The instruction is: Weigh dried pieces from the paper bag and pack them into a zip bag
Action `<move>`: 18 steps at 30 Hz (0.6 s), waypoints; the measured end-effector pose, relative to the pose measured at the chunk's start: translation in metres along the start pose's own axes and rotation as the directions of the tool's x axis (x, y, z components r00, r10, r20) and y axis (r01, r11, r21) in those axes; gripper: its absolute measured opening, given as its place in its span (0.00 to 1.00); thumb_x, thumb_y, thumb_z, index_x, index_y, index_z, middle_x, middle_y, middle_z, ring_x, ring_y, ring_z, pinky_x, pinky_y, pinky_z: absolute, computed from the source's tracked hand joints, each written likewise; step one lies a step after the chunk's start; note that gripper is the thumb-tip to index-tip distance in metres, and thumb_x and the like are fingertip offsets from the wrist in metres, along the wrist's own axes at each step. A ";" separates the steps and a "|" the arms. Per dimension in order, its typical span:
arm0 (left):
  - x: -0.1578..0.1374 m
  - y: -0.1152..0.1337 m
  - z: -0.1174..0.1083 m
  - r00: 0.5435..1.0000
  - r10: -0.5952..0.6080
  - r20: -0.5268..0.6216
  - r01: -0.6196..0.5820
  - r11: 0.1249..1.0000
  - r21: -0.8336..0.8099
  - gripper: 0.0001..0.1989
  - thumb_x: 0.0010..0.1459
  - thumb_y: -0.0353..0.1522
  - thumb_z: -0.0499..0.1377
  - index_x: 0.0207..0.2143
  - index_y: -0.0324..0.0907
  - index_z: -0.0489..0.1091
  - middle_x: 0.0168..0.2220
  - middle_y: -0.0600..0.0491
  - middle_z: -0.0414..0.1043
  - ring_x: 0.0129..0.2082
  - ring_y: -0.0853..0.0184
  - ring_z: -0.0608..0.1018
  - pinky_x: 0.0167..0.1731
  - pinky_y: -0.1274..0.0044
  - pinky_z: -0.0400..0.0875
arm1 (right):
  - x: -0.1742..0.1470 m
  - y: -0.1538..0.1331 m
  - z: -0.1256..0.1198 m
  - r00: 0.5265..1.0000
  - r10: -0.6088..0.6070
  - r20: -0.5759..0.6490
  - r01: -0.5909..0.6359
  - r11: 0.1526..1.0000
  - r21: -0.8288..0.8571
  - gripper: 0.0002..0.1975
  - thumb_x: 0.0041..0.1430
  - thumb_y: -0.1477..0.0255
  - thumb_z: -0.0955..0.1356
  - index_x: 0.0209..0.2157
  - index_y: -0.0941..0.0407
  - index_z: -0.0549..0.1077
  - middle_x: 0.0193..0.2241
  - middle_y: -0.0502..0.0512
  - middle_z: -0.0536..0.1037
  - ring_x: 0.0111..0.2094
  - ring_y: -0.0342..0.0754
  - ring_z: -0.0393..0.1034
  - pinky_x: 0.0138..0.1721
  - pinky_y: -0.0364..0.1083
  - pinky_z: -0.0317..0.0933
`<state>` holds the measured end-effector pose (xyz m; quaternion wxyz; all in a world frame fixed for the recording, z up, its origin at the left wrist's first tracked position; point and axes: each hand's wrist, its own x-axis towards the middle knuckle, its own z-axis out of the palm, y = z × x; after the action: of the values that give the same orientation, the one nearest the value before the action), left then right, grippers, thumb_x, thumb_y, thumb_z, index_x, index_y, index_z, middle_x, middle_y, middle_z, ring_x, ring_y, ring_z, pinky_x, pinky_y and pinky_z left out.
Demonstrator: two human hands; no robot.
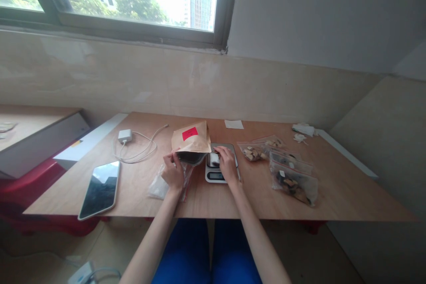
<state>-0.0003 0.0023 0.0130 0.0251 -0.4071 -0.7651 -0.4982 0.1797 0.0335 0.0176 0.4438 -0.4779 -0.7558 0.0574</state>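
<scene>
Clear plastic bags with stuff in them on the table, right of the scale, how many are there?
4, possibly more, since they overlap: one beside the scale, one behind it, one farther right, and the largest nearest the table edge.

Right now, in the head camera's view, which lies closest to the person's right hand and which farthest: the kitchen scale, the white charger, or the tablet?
From the right hand:
1. Kitchen scale, directly under the hand, touching it.
2. White charger, well off to the left, toward the back.
3. Tablet, farthest left, by the near edge.
</scene>
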 end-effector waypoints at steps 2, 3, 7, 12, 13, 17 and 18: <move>0.000 0.000 0.000 1.000 -0.003 -0.004 0.003 1.000 -0.007 0.16 0.62 0.40 0.43 0.37 0.39 0.64 0.33 0.47 0.75 0.25 0.65 0.75 0.21 0.77 0.55 | 0.002 0.001 -0.004 1.000 0.013 -0.027 -0.013 1.000 0.002 0.23 0.53 0.84 0.54 0.45 0.56 0.71 0.42 0.57 0.74 0.46 0.49 0.65 0.49 0.50 0.57; 0.000 0.000 0.000 1.000 -0.003 -0.004 0.003 1.000 -0.012 0.16 0.62 0.40 0.43 0.37 0.39 0.64 0.33 0.47 0.75 0.25 0.65 0.75 0.21 0.77 0.55 | 0.004 0.002 -0.007 0.999 0.026 -0.048 -0.026 1.000 0.010 0.23 0.53 0.84 0.54 0.46 0.56 0.71 0.42 0.57 0.74 0.46 0.48 0.65 0.49 0.50 0.57; 0.000 0.001 0.000 1.000 -0.004 0.000 0.004 1.000 -0.025 0.16 0.62 0.40 0.44 0.37 0.39 0.64 0.34 0.47 0.75 0.25 0.65 0.75 0.22 0.77 0.55 | 0.012 0.014 -0.016 0.991 0.102 -0.087 -0.101 0.995 0.019 0.23 0.53 0.82 0.55 0.47 0.58 0.70 0.44 0.59 0.74 0.46 0.49 0.66 0.49 0.49 0.58; 0.000 0.003 -0.002 1.000 0.001 0.000 -0.001 0.999 -0.041 0.15 0.62 0.40 0.44 0.38 0.39 0.64 0.34 0.47 0.75 0.27 0.65 0.76 0.22 0.77 0.56 | 0.020 0.035 -0.024 0.966 0.258 -0.020 -0.259 0.958 -0.123 0.22 0.52 0.82 0.56 0.45 0.60 0.71 0.42 0.60 0.76 0.44 0.51 0.67 0.48 0.51 0.58; 0.000 0.003 -0.002 1.000 0.002 0.000 -0.002 0.999 -0.042 0.15 0.62 0.40 0.44 0.38 0.39 0.64 0.34 0.47 0.75 0.27 0.64 0.76 0.22 0.77 0.56 | 0.021 0.038 -0.024 0.958 0.288 -0.008 -0.286 0.947 -0.145 0.21 0.52 0.82 0.56 0.44 0.60 0.72 0.41 0.61 0.76 0.43 0.51 0.67 0.48 0.51 0.59; 0.000 0.003 -0.002 1.000 0.002 -0.001 -0.002 0.999 -0.040 0.15 0.62 0.40 0.44 0.37 0.39 0.64 0.33 0.47 0.75 0.27 0.64 0.76 0.22 0.77 0.57 | 0.021 0.049 -0.026 0.948 0.315 0.044 -0.306 0.940 -0.154 0.20 0.50 0.83 0.57 0.41 0.59 0.73 0.39 0.59 0.77 0.42 0.51 0.68 0.47 0.50 0.59; 0.000 0.002 -0.002 1.000 0.002 0.000 -0.002 0.999 -0.038 0.15 0.62 0.40 0.44 0.37 0.39 0.64 0.33 0.47 0.75 0.27 0.64 0.76 0.22 0.77 0.57 | 0.020 0.050 -0.026 0.950 0.307 0.053 -0.297 0.944 -0.146 0.21 0.50 0.84 0.57 0.41 0.59 0.73 0.39 0.58 0.77 0.42 0.50 0.68 0.47 0.50 0.59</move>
<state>0.0005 0.0013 0.0156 0.0178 -0.4083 -0.7550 -0.5128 0.2293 0.0670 0.0198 0.3675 -0.6149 -0.6918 0.0910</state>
